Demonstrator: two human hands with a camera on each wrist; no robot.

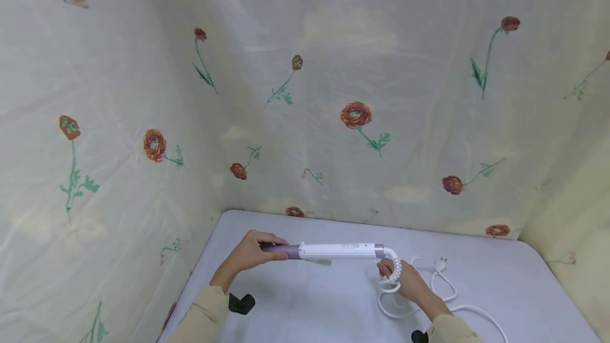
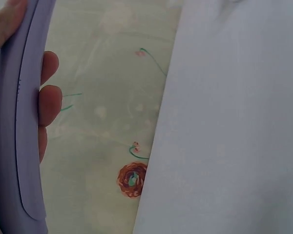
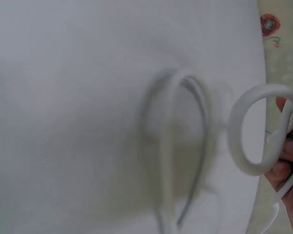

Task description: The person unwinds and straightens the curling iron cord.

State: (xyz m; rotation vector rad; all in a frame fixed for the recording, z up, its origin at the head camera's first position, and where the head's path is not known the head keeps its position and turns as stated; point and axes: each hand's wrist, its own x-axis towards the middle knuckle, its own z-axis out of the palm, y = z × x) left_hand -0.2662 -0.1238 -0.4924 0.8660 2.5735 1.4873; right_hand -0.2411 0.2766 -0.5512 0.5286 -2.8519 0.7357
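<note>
A curling iron with a white handle [image 1: 338, 250] and a purple barrel [image 1: 294, 251] is held level above the table. My left hand [image 1: 252, 252] grips the purple end, thumb on one side and fingers on the other. In the left wrist view the purple barrel [image 2: 17, 126] runs down the left edge, with fingertips [image 2: 50, 105] wrapped round it. From the handle's right end comes a white cord [image 1: 393, 264], coiled near the handle. My right hand [image 1: 409, 281] holds this cord below the handle. Loops of the cord [image 3: 239, 131] hang beside the right fingers in the right wrist view.
The white plug [image 1: 440, 264] lies on the table to the right, with slack cord [image 1: 481, 311] trailing toward the front. Flower-printed curtains [image 1: 305, 120] enclose the white table [image 1: 310, 311] at the back and sides.
</note>
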